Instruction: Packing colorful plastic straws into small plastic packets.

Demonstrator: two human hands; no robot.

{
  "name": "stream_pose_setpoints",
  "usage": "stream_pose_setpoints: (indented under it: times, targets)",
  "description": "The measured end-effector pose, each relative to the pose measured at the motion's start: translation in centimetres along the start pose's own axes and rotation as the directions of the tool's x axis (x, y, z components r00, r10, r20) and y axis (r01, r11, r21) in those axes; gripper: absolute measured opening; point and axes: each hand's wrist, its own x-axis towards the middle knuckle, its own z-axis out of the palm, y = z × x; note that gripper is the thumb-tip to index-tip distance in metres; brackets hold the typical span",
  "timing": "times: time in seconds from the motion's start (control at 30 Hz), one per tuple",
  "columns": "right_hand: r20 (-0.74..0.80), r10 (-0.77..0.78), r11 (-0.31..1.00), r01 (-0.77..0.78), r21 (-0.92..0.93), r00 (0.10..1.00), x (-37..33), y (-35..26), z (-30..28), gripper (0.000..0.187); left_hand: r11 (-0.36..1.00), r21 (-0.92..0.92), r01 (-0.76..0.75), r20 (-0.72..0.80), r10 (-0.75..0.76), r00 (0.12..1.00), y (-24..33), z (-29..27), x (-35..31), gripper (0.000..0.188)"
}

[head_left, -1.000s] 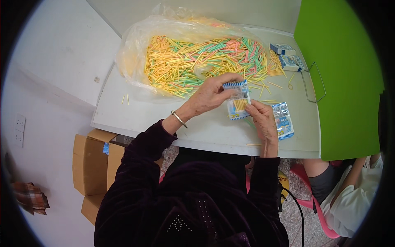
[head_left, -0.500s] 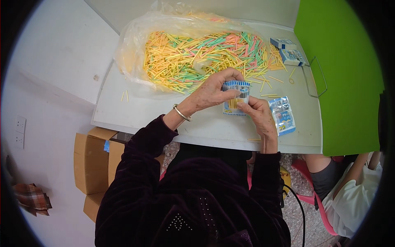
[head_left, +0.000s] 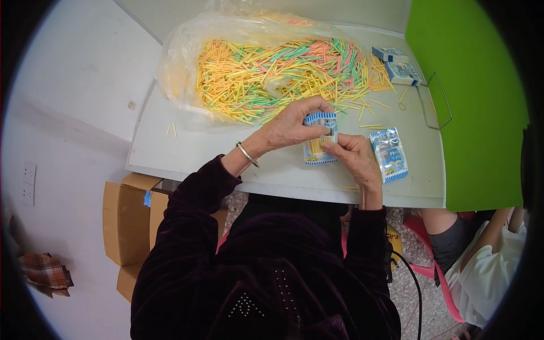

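Between my two hands is a small blue-and-white packet (head_left: 321,146) with yellow sticks showing through its clear window. My left hand (head_left: 299,122) grips its upper part, thumb across the front and fingers behind. At its lower right edge my right hand (head_left: 358,157) pinches it, thumb in front; the fingers behind are partly hidden. A second blue-and-white packet (head_left: 390,155) lies flat on the table just right of my right hand. Beyond my hands, a large clear plastic bag (head_left: 180,73) lies open, full of thin yellow, orange, green and pink sticks (head_left: 249,73).
Stacked blue-and-white packs (head_left: 402,73) stand at the table's back right, beside a bent wire frame (head_left: 436,107) against a green panel (head_left: 470,102). Loose sticks (head_left: 371,125) lie on the white table (head_left: 192,153). An open cardboard box (head_left: 126,221) is below left; a seated person (head_left: 481,260) is at right.
The held packet has shifted slightly left and tilted a little, with both hands still on it. The bag and the table things look the same apart from a small camera shift.
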Motion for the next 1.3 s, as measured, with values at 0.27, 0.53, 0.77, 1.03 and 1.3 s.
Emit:
stream_pose_setpoints:
  times: [0.27,0.53,0.77,1.03,1.3]
  targets:
    - [-0.582,-0.492,0.691,-0.117,-0.713,0.648,-5.2,-0.9,-5.3,0.031,0.947,0.257,0.194,0.125,-0.232,0.965,-0.5,-5.5,-5.8,0.030]
    - [-0.626,-0.429,0.540,-0.370,-0.756,0.652,-6.4,1.9,-6.5,0.033,0.591,0.790,-0.162,0.007,0.255,0.967,1.5,-1.9,-5.3,0.031]
    - [-0.625,-0.552,0.612,-0.241,-0.754,0.553,-5.5,3.5,-7.8,0.022,0.755,0.578,-0.310,0.098,0.312,0.945,0.2,3.0,0.7,0.029]
    - [-0.694,-0.480,0.868,0.172,-0.466,0.537,-5.9,0.5,-6.4,0.015,0.893,0.337,-0.298,-0.090,0.346,0.934,0.3,6.5,6.2,0.034]
    - [-0.517,-0.251,0.963,0.155,-0.222,0.818,-5.7,-1.5,-3.7,0.016,0.983,0.066,-0.172,0.039,0.169,0.985,1.4,5.7,4.5,0.016]
